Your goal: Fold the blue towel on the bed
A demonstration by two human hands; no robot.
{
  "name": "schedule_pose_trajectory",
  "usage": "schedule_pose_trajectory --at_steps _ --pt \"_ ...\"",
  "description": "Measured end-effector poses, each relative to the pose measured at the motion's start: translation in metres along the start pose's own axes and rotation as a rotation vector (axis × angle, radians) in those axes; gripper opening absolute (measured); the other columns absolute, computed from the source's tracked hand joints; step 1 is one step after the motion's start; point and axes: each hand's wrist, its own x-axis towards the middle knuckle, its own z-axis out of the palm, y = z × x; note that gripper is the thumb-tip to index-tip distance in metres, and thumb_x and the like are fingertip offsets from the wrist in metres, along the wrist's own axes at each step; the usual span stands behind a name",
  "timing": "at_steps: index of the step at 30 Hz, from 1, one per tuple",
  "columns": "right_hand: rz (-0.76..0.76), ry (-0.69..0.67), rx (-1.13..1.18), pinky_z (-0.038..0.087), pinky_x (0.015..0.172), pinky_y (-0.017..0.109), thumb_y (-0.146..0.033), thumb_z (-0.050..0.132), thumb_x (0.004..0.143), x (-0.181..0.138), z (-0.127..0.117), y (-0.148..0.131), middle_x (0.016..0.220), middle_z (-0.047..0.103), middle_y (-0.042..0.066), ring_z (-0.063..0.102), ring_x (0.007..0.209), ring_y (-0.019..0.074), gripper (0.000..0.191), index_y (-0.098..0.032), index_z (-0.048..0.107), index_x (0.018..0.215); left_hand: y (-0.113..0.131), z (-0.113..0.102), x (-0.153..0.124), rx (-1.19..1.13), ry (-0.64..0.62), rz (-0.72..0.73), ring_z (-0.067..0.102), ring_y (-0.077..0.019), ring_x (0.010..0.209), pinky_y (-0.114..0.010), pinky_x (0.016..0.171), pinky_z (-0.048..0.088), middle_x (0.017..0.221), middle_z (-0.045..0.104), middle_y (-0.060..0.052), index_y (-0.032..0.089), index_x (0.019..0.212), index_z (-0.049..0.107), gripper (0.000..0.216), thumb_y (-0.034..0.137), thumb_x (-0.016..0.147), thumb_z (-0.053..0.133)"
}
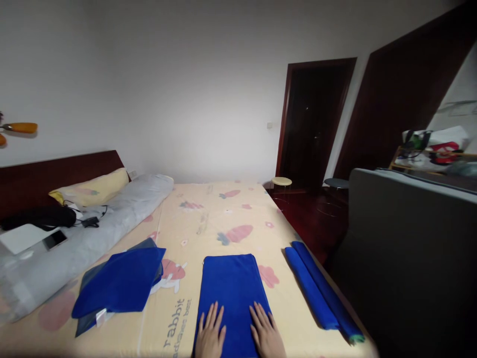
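In your view, the folded blue cloth (pixel 231 283) lies flat on the bed (pixel 208 219) at six o'clock. Your left hand (pixel 209 339) and right hand (pixel 266 337) rest palm-down on it, fingers extended and slightly apart, gripping nothing. Uneven pressure could skew its layers; a stray right arm could knock the blue rolls (pixel 311 288) near five o'clock off the bed's edge. Between two and three o'clock, what looks like a white bag (pixel 451 136) shows; its contents can't be told.
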Motion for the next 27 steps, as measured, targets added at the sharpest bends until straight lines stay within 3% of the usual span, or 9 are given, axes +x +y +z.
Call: schedule_pose_trajectory --at_steps 3,5,7,10,14,18,23,25,27 --pt "0.121 -0.037 -0.003 0.038 0.111 0.052 -0.046 0.030 0.095 -0.012 -0.005 0.024 0.152 0.033 0.002 0.036 0.139 0.0257 0.052 -0.030 0.031 0.145 -0.031 -0.013 -0.016 -0.023 -0.075 -0.074 0.031 -0.0228 0.143 -0.053 0.113 0.035 0.157 0.024 0.003 0.039 0.146 0.011 0.051 0.041 0.097 0.027" --pt "0.173 -0.064 -0.015 0.036 0.112 0.054 -0.041 0.031 0.094 -0.010 -0.008 0.021 0.153 0.031 0.004 0.034 0.141 0.0270 0.052 -0.026 0.035 0.144 -0.040 -0.020 -0.021 -0.029 -0.100 -0.058 0.031 -0.0223 0.143 -0.054 0.114 0.034 0.157 0.024 0.004 0.042 0.145 0.010 0.050 0.042 0.097 0.026" --pt "0.179 -0.072 -0.009 0.032 0.114 0.055 -0.034 0.033 0.092 0.001 -0.010 0.003 0.155 0.026 0.005 0.028 0.143 0.0274 0.054 -0.023 0.034 0.145 -0.037 -0.023 -0.018 -0.019 -0.080 -0.024 0.031 -0.0222 0.143 -0.054 0.114 0.034 0.157 0.024 0.005 0.043 0.145 0.008 0.050 0.040 0.098 0.025" --pt "0.047 -0.096 0.064 0.029 0.116 0.052 -0.026 0.035 0.090 0.028 -0.010 -0.037 0.157 0.019 0.002 0.021 0.146 0.0249 0.060 -0.026 0.023 0.149 -0.023 -0.021 0.000 -0.012 -0.026 0.009 0.030 -0.0203 0.144 -0.050 0.115 0.034 0.157 0.025 0.004 0.038 0.146 0.001 0.053 0.032 0.098 0.023" --pt "-0.133 -0.161 0.152 0.029 0.117 0.047 -0.034 0.035 0.094 0.060 -0.008 -0.068 0.157 0.019 0.000 0.024 0.145 0.0232 0.056 -0.034 0.018 0.149 -0.011 -0.012 0.032 -0.016 0.001 -0.009 0.029 -0.0192 0.144 -0.045 0.115 0.034 0.158 0.025 0.001 0.032 0.147 -0.001 0.057 0.025 0.096 0.024" --pt "-0.124 -0.163 0.144 0.030 0.116 0.051 -0.050 0.033 0.095 0.072 -0.004 -0.034 0.156 0.025 0.000 0.028 0.144 0.0242 0.055 -0.038 0.020 0.147 -0.027 -0.009 0.046 0.007 -0.017 -0.016 0.030 -0.0203 0.144 -0.048 0.115 0.033 0.158 0.025 0.002 0.034 0.147 0.001 0.055 0.032 0.097 0.024" --pt "0.197 -0.043 0.018 0.027 0.117 0.056 -0.058 0.031 0.093 0.075 -0.002 0.034 0.153 0.033 0.006 0.031 0.142 0.0275 0.061 -0.025 0.032 0.145 -0.060 -0.011 0.049 0.072 0.003 -0.004 0.036 -0.0197 0.141 -0.046 0.113 0.034 0.157 0.029 0.004 0.040 0.146 0.005 0.052 0.041 0.098 0.025" --pt "0.248 -0.012 -0.008 0.027 0.117 0.056 -0.058 0.032 0.092 0.083 -0.001 0.034 0.153 0.033 0.009 0.032 0.142 0.0290 0.064 -0.020 0.036 0.144 -0.067 -0.010 0.055 0.108 0.048 0.008 0.038 -0.0193 0.140 -0.043 0.113 0.033 0.156 0.031 0.004 0.039 0.147 0.005 0.054 0.040 0.098 0.027" --pt "0.183 0.025 0.013 0.030 0.116 0.052 -0.056 0.032 0.093 0.097 0.001 0.016 0.153 0.032 0.008 0.032 0.142 0.0278 0.063 -0.022 0.033 0.145 -0.068 -0.009 0.068 0.138 0.091 0.013 0.038 -0.0186 0.140 -0.042 0.113 0.032 0.156 0.032 0.004 0.037 0.147 0.003 0.055 0.036 0.097 0.028"
